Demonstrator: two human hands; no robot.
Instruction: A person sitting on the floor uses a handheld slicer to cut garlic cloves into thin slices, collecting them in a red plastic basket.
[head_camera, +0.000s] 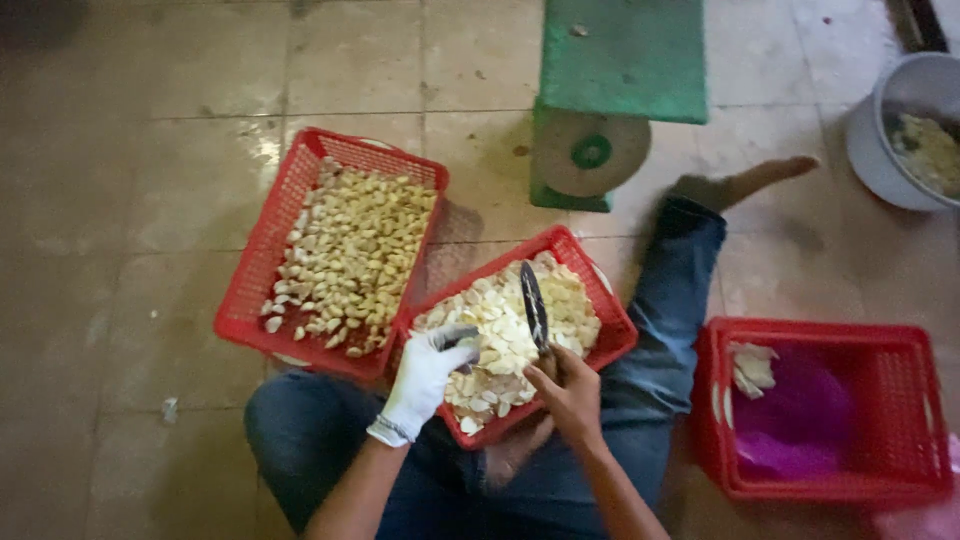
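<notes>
I sit on a tiled floor with a red basket (598, 290) of pale peeled garlic cloves (500, 330) resting on my lap. My left hand (428, 372), in a white glove, reaches into this basket with its fingers curled over the cloves; whether it grips one I cannot tell. My bare right hand (570, 392) is closed on the handle of a dark-bladed knife (534, 305), whose blade points away from me over the cloves.
A second red basket (262, 262) of yellowish cloves lies at the left. A deeper red basket (900, 345) with a purple bag and a few skins stands at the right. A green weighing scale (600, 110) stands ahead, a grey bucket (868, 140) at the far right.
</notes>
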